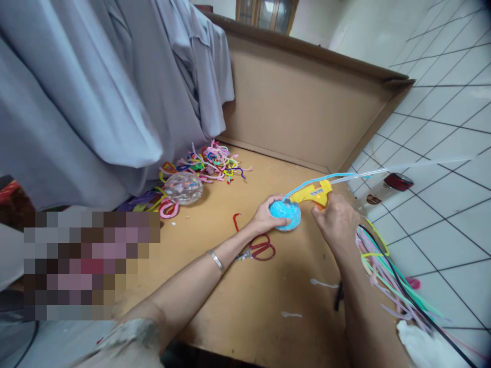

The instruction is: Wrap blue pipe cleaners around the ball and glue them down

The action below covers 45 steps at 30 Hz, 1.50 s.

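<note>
My left hand (267, 213) is closed on a round blue coil (287, 216), which looks wound from fuzzy pipe cleaner. A loose blue strand (314, 178) rises from its top and runs off to the right. In my right hand (339, 220) is a yellow glue gun (310, 194), fingers wrapped round its handle. Its nozzle is at the coil's upper edge; whether it touches cannot be told. A long clear glue stick (399, 167) sticks out of the gun's back. Red-handled scissors (262, 247) lie beside my left forearm, close to a short red piece (236, 222).
Cut pipe cleaners (215, 158) are heaped at the back left, behind a clear dome (183, 187). Long pipe cleaners (387, 278) and a red-capped jar (399, 182) are at the right. A cardboard panel (299, 97) stands behind, and grey cloth (115, 87) hangs at left.
</note>
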Each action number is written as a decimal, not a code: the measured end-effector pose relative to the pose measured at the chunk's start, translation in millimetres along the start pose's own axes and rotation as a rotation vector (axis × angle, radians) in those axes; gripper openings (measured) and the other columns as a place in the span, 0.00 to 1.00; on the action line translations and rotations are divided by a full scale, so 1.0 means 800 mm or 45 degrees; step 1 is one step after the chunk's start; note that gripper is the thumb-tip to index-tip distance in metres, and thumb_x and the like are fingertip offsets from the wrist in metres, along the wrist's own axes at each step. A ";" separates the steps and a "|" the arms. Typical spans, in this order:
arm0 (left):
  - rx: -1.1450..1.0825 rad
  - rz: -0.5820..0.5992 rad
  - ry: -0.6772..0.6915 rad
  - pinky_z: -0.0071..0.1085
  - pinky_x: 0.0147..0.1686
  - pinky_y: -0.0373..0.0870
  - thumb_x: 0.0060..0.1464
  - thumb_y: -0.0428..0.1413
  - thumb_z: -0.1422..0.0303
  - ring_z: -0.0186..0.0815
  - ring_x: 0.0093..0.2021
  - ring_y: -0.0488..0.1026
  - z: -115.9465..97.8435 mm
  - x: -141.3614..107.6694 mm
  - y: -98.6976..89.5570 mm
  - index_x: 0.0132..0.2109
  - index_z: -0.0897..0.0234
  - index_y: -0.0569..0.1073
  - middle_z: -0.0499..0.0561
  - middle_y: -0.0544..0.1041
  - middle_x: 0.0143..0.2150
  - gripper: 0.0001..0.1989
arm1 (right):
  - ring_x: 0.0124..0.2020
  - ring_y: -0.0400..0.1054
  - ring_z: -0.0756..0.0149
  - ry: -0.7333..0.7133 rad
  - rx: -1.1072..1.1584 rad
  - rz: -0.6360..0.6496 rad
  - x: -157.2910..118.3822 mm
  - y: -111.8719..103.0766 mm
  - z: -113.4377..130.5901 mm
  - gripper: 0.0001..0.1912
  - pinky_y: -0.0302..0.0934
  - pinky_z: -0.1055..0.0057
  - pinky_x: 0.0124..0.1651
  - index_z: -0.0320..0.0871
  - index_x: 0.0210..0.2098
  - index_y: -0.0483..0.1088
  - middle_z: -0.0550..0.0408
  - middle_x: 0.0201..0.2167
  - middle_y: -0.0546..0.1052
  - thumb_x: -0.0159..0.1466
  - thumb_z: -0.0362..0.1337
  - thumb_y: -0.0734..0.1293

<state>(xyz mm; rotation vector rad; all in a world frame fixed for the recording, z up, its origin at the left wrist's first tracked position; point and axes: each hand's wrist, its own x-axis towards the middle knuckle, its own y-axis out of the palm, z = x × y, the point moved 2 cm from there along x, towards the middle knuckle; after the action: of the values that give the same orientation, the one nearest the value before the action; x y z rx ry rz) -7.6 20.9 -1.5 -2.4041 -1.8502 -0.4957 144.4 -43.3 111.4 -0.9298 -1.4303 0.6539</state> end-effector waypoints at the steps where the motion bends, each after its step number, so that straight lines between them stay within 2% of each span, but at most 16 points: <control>1: 0.006 -0.002 -0.005 0.40 0.57 0.66 0.29 0.70 0.68 0.44 0.55 0.71 0.000 0.000 0.000 0.50 0.66 0.70 0.58 0.72 0.57 0.36 | 0.30 0.60 0.64 -0.003 0.003 0.000 0.000 0.000 0.000 0.12 0.36 0.69 0.28 0.37 0.38 0.69 0.48 0.33 0.72 0.62 0.39 0.61; 11: 0.036 -0.004 0.012 0.40 0.56 0.67 0.30 0.70 0.67 0.44 0.54 0.71 0.000 0.000 0.001 0.51 0.67 0.70 0.58 0.73 0.55 0.36 | 0.29 0.58 0.65 -0.051 0.065 -0.068 -0.001 0.006 0.000 0.10 0.36 0.69 0.29 0.37 0.37 0.68 0.49 0.31 0.70 0.61 0.36 0.61; 26: 0.053 -0.001 0.013 0.41 0.59 0.64 0.30 0.70 0.68 0.44 0.56 0.70 -0.002 -0.001 0.000 0.51 0.68 0.69 0.59 0.72 0.57 0.37 | 0.31 0.61 0.62 -0.066 0.062 -0.031 0.000 0.007 0.000 0.09 0.38 0.70 0.29 0.37 0.38 0.68 0.47 0.33 0.72 0.61 0.36 0.63; 35: 0.068 0.020 0.035 0.41 0.59 0.64 0.31 0.70 0.67 0.45 0.57 0.70 -0.001 -0.001 0.000 0.51 0.67 0.69 0.59 0.71 0.58 0.37 | 0.30 0.60 0.63 -0.066 0.052 0.050 0.001 0.000 -0.001 0.10 0.38 0.69 0.29 0.36 0.39 0.69 0.46 0.33 0.72 0.62 0.36 0.62; 45: 0.075 0.001 0.035 0.42 0.59 0.64 0.30 0.71 0.67 0.45 0.57 0.69 0.003 0.000 -0.001 0.51 0.67 0.70 0.59 0.72 0.58 0.37 | 0.30 0.61 0.63 -0.058 0.054 -0.022 0.001 -0.001 -0.006 0.11 0.38 0.69 0.29 0.37 0.39 0.69 0.47 0.34 0.72 0.61 0.37 0.61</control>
<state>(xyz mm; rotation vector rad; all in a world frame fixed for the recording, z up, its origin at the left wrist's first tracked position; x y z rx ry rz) -8.0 22.1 -4.1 -2.3482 -1.8266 -0.4645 149.1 -43.5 112.8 -0.8737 -1.4579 0.6938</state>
